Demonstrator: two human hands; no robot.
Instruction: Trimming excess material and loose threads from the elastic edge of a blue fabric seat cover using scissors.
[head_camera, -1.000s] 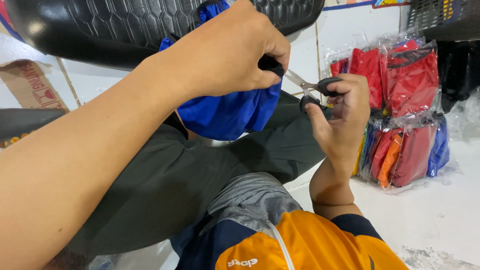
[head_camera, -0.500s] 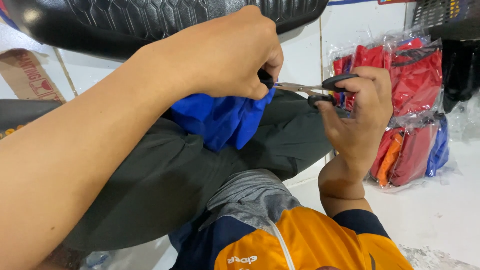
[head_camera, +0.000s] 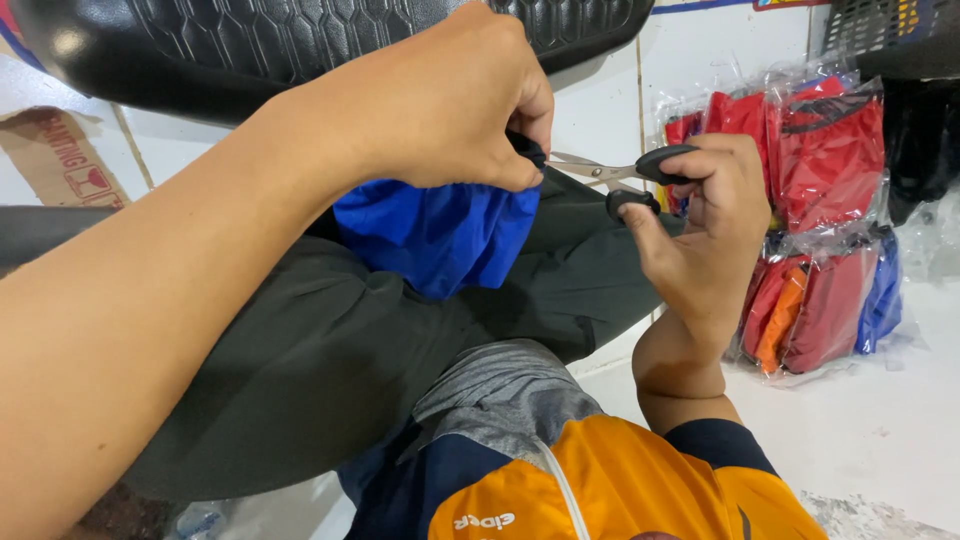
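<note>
My left hand (head_camera: 440, 100) is clenched on a bunched piece of blue fabric (head_camera: 435, 235) that hangs down over my lap. My right hand (head_camera: 705, 225) holds a pair of black-handled scissors (head_camera: 625, 175), thumb and fingers through the loops. The silver blades point left and meet the fabric right under my left thumb and fingers. The blade tips are hidden behind my left hand.
A black padded seat with a hexagon pattern (head_camera: 330, 35) hangs overhead. Plastic-wrapped red, orange and blue garments (head_camera: 810, 230) are stacked against the white wall at right. My dark trousers (head_camera: 330, 370) and orange jersey (head_camera: 600, 480) fill the foreground. A cardboard piece (head_camera: 60, 155) lies at left.
The view has shifted slightly. My right hand with the scissors has moved up and right, then steadied. The blades stay at the fabric held in my left hand.
</note>
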